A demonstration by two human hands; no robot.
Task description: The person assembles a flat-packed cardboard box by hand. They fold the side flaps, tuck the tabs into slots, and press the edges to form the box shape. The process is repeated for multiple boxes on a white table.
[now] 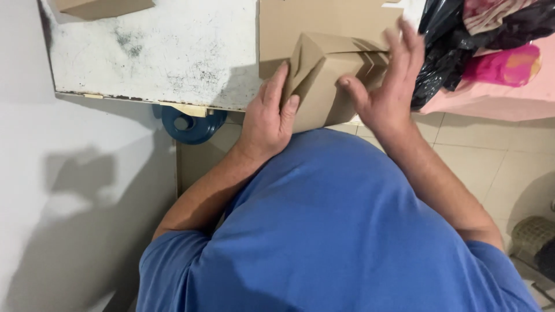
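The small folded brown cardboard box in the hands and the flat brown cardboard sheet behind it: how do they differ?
The small folded brown cardboard box is formed into a solid shape with creased flaps; the flat brown cardboard sheet lies unfolded on the white worktable. The left hand grips the box and the right hand presses its flaps; neither hand holds the sheet. The box sits at the table's near edge, the sheet farther back. Both are plain brown cardboard.

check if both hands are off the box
No, the left hand grips the left side of the box and the right hand presses on its right side.
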